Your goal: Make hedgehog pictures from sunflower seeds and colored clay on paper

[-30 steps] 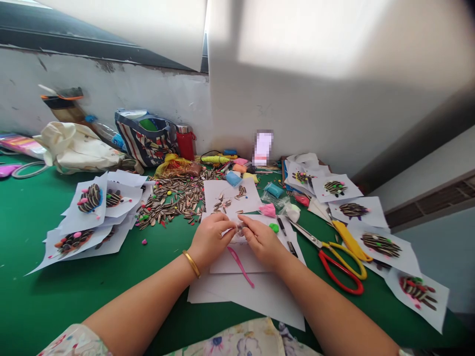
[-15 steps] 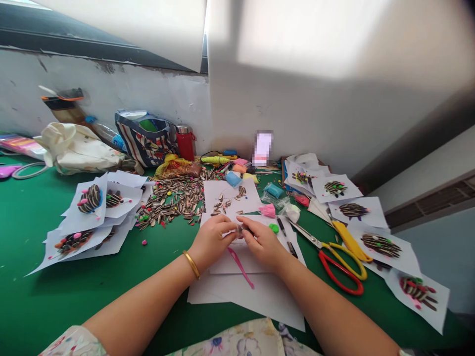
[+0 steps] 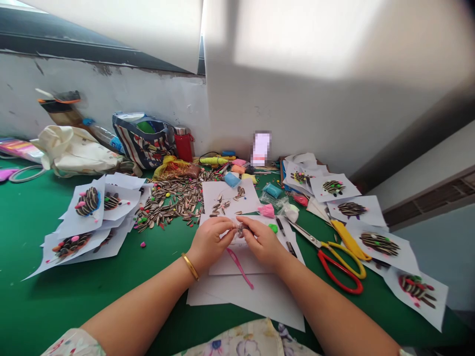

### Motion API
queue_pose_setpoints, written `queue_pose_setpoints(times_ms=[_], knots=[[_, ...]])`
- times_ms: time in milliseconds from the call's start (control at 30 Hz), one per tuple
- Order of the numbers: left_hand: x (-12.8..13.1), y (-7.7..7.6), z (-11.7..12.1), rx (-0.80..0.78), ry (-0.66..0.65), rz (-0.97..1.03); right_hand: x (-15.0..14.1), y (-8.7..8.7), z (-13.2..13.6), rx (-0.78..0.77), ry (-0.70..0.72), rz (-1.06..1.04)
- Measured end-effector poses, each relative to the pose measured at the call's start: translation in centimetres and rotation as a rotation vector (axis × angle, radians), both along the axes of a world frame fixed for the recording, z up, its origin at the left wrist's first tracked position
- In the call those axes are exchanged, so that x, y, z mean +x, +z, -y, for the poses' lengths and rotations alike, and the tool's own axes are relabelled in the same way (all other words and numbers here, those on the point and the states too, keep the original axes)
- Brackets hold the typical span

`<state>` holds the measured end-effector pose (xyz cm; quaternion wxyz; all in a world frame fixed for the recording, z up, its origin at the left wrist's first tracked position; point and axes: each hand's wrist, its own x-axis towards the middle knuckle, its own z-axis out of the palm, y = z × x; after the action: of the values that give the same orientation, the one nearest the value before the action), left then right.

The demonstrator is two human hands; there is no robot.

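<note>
My left hand point(image 3: 211, 241) and my right hand point(image 3: 261, 241) meet over a stack of white paper sheets point(image 3: 260, 291) on the green table point(image 3: 55, 296). Both pinch a small clump of striped seeds point(image 3: 240, 229) between their fingertips, fingers curled together. A gold bangle point(image 3: 190, 266) sits on my left wrist. A thin pink strip point(image 3: 240, 267) lies on the paper just under the hands. A pile of striped sunflower seeds point(image 3: 171, 201) is spread behind my left hand.
Red and yellow scissors point(image 3: 339, 267) lie right of my right hand. Paper sheets with seed pictures point(image 3: 378, 244) fan out at right, and more of them point(image 3: 89, 202) at left. Clay lumps point(image 3: 267, 210), a striped bag point(image 3: 143, 139), a red flask point(image 3: 184, 144) and a cloth bag point(image 3: 76, 151) stand by the wall.
Both hands have stayed together over the paper, with small finger shifts on the seed clump. The view has tilted slightly.
</note>
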<state>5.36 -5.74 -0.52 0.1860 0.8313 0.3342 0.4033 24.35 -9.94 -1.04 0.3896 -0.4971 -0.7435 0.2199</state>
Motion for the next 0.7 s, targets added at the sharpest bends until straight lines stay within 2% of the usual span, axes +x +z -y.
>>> queue_pose_setpoints(times_ms=[167, 433, 700], knots=[[0.11, 0.37, 0.12, -0.019, -0.06, 0.028, -0.21, 0.19, 0.12, -0.011, 0.029, 0.011], [0.15, 0.3, 0.13, -0.11, -0.048, 0.165, 0.09, 0.28, 0.04, 0.014, 0.022, -0.024], [-0.06, 0.38, -0.17, -0.077, -0.025, 0.136, 0.22, 0.07, 0.03, 0.018, 0.011, -0.028]])
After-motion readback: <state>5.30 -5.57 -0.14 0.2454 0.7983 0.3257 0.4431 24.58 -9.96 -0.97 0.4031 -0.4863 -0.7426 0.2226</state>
